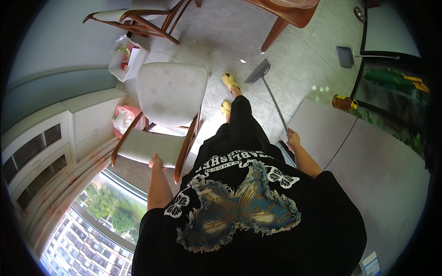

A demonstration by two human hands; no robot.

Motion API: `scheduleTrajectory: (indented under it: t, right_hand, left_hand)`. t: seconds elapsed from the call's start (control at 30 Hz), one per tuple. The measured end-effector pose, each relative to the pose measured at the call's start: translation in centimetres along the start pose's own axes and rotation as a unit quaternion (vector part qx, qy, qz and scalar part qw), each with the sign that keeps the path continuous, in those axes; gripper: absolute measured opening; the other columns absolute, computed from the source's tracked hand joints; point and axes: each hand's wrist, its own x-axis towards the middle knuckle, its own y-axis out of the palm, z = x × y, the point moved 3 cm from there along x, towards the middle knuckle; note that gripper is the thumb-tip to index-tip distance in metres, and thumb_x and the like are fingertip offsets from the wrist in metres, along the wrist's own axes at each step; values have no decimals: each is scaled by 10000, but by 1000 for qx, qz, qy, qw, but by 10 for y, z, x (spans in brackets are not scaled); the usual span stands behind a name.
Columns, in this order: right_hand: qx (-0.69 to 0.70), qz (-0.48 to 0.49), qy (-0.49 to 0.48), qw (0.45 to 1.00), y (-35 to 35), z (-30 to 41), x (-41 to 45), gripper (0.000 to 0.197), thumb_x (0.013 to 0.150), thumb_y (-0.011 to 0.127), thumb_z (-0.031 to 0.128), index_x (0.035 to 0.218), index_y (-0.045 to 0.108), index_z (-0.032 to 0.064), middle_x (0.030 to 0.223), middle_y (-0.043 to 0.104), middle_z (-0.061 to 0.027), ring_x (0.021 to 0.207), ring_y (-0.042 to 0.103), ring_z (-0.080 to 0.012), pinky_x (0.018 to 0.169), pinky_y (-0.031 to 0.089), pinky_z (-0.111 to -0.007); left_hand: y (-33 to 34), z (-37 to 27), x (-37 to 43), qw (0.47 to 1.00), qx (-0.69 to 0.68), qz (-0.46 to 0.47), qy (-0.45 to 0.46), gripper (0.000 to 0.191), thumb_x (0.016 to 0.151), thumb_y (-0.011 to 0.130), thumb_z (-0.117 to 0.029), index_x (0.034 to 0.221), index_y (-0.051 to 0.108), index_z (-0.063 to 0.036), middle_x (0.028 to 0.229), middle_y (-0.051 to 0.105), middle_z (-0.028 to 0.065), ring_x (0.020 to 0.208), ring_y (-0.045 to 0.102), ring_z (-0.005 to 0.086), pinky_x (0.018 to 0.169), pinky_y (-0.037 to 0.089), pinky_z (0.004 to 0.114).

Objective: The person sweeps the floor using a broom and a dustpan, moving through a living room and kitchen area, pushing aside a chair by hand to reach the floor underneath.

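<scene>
My left hand (156, 161) grips the top of the padded backrest of a wooden chair (172, 93) with a pale grey seat. In my right hand (293, 139) is the grey handle of a broom (272, 93). Its dark bristle head (258, 71) rests on the tiled floor, ahead and right of my yellow slippers (229, 81). Just beyond the bristles lies a small white scrap (243, 61). A grey long-handled dustpan (345, 56) stands farther off at the right, away from both hands.
A grey cabinet-like surface (373, 145) lies at my right, with an amber bottle (342, 102) beyond it. A white bin (129, 65) and a pink lined bin (125, 120) stand left of the chair. Ahead are a second chair (152, 20) and a wooden table (276, 34).
</scene>
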Motion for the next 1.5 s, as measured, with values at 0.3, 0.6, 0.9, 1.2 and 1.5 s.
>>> scheduleTrajectory:
  t: [0.3,0.6,0.9,1.2,1.5]
  right_hand:
    - [-228,-85,-120,962,-67,61,-62,358,897,466,264,1230,556,170,1100,605,-186,1022,578,-355,872,457,-399]
    - [-253,-1,-151,956,6,143,-58,335,890,444,283,1200,559,230,1030,642,-135,967,608,-317,816,481,-425]
    - [-320,6,-111,941,-38,135,1,359,870,499,250,1222,564,272,1077,638,-109,1005,605,-283,838,476,-384]
    - [-302,-125,-35,945,-175,67,49,377,866,458,165,1214,579,246,1142,604,-141,1047,577,-322,886,450,-405]
    - [-406,-132,-61,902,-181,113,-18,361,893,490,222,1250,531,249,1008,644,-145,908,613,-338,790,479,-433]
  left_hand:
    - [3,-10,-5,999,-29,-19,-3,754,869,491,-543,1290,314,56,1189,497,195,945,601,350,613,577,477]
    - [17,20,-6,860,-437,262,-13,528,845,610,-347,1264,450,-69,1208,528,131,1087,523,349,866,450,562]
    - [18,17,-17,845,-421,270,-191,362,846,612,-228,1177,526,-112,1151,573,75,1068,541,310,888,452,539]
    - [50,9,-59,847,-431,301,-80,335,880,568,-79,1201,477,-41,1156,562,146,1066,555,344,880,474,564]
    - [74,7,-79,847,-445,285,-56,423,839,618,-65,1224,444,-66,1146,540,140,1022,570,328,815,507,531]
